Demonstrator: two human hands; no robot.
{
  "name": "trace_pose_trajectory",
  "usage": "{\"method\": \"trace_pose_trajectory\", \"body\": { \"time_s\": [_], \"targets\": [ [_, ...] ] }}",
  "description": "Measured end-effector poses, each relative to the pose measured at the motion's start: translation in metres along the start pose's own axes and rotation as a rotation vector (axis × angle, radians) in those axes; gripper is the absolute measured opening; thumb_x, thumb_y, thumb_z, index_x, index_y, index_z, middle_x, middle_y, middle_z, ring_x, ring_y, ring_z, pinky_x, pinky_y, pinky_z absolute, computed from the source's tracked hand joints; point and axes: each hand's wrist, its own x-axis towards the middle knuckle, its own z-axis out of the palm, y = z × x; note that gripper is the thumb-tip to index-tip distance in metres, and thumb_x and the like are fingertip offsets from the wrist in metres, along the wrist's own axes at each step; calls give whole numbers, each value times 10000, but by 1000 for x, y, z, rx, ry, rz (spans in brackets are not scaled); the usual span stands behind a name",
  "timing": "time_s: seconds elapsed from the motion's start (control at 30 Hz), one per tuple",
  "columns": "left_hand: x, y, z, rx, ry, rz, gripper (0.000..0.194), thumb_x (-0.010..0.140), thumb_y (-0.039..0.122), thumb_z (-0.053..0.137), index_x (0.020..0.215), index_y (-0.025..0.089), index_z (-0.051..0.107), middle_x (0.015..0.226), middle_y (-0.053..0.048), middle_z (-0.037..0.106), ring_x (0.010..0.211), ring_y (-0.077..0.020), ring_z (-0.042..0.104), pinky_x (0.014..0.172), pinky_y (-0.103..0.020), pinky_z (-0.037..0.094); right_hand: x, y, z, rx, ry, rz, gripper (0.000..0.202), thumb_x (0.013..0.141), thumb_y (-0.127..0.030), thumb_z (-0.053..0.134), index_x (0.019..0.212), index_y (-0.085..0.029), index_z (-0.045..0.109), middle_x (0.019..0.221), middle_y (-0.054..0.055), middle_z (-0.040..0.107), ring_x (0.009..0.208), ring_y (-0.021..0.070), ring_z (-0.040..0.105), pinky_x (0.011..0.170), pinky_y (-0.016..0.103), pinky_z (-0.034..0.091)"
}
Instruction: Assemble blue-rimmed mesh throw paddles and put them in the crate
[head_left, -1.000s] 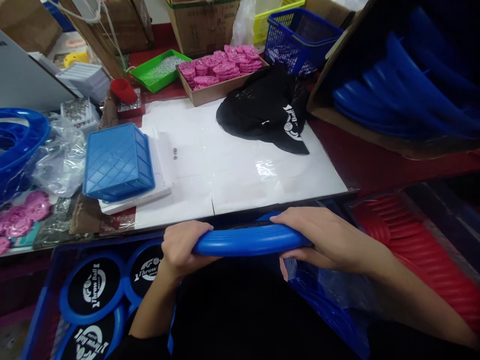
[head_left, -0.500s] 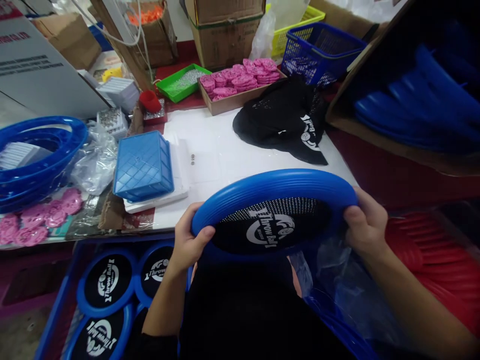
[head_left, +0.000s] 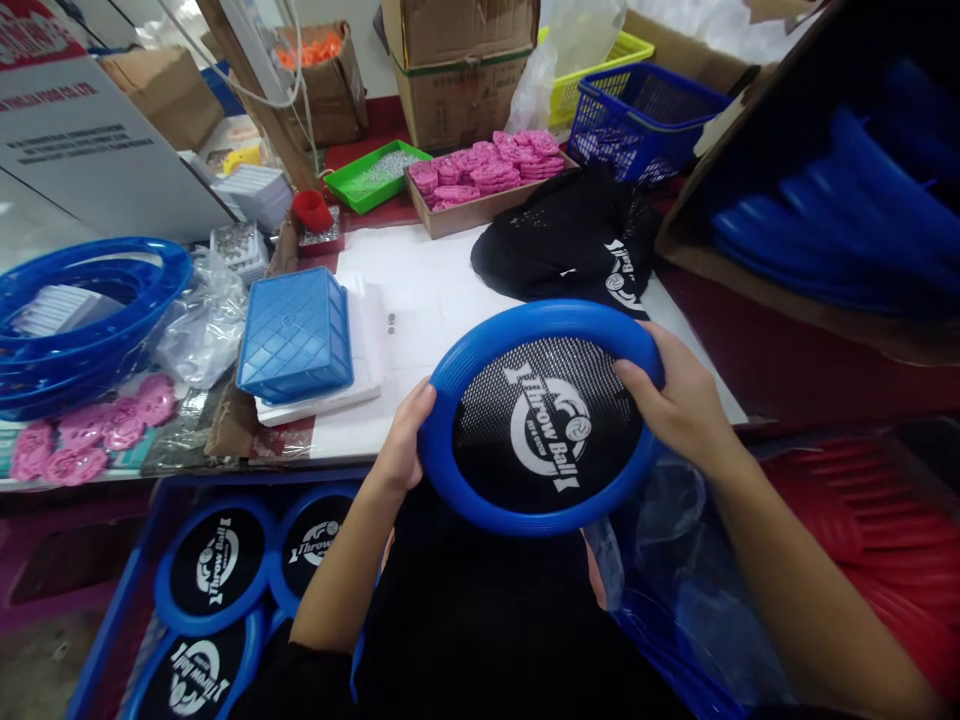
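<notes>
Disc (head_left: pixel 543 418) printed "Throw Ball", left fingers (head_left: pixel 418 408) and right fingers (head_left: pixel 639 384) clasping it, similar "Throw Ball" discs (head_left: pixel 216 562) lower left

cloth pile (head_left: pixel 555 235) behind disc (head_left: pixel 551 425) | more discs (head_left: pixel 216 562) in crate (head_left: pixel 122 602), left | basket (head_left: pixel 609 135) farther behind

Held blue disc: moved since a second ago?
Yes, upward in view: the blue disc, first below the white surface, now overlaps its front edge, printed face showing.
</notes>
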Motion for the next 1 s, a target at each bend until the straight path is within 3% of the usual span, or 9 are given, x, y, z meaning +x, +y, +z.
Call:
{"method": "trace_pose_trajectory", "body": {
  "time_s": [0.13,0.2,0.3,0.4,0.5,0.63,0.73,0.87,1.0],
  "targets": [
    [33,0,21,-314,87,-270,458,946,527,657,1096,113,782,1083,-145,806,1095,-287,753,1080,-418,556,52,24,18,-23,-204,-10,483,1009,-551,539,1367,-237,618,1274,132,716,1181,355,673,1033,578,554],
    [46,-2,28,-387,154,-341,441,984,474,609,1110,86,774,1068,-155,809,1078,-279,761,1112,-420,536,63,15,27,-80,-201,-66,484,1016,-496,529,1357,-168,630,1311,190,691,1233,377,641,1079,606,518],
    [52,-6,38,-448,264,-380,472,1030,454,528,1176,67,755,1022,-151,814,1087,-278,760,1137,-430,519,43,-36,33,-119,-54,-297,430,1052,-397,500,1384,-152,619,1421,199,622,1357,365,553,1155,603,451],
    [45,-8,56,-518,333,-311,515,1058,482,466,1222,80,742,1092,-146,808,1137,-278,746,1112,-419,538,-1,-97,25,-97,-264,-585,430,1054,-439,542,1345,-139,641,1253,182,705,1136,330,664,966,511,567],
    [32,-7,79,-579,361,-167,514,1072,488,442,1264,103,724,1217,-131,781,1210,-260,715,1100,-385,546,-25,-123,12,-246,-333,-599,430,1052,-352,552,1380,-83,620,1134,200,715,946,313,679,782,451,581],
    [9,-5,101,-570,247,-62,441,1071,454,455,1236,147,724,1277,-100,758,1290,-249,670,1123,-361,525,-13,-105,-10,-59,-276,-535,371,1057,-303,548,1384,-151,637,1157,160,702,1021,288,673,880,443,591],
    [-11,-3,106,-511,150,-43,327,1007,421,601,1236,207,694,1285,-73,750,1301,-269,661,1088,-389,548,-1,-92,-35,29,-191,-515,393,1048,-283,562,1432,-226,624,1212,135,701,1105,297,671,964,479,586],
    [-33,4,110,-455,20,47,459,889,343,786,1311,276,621,1375,-67,694,1323,-296,639,1029,-441,585,2,-91,-66,87,-157,-502,437,1034,-272,595,1468,-322,614,1237,91,709,1099,281,698,935,440,615],
    [-47,14,117,-379,-83,112,519,832,328,850,1302,283,635,1384,-75,673,1302,-314,645,1031,-476,595,-3,-95,-81,138,-129,-510,468,1020,-259,628,1474,-368,615,1231,64,717,1082,268,720,880,401,629]
  ]
}}
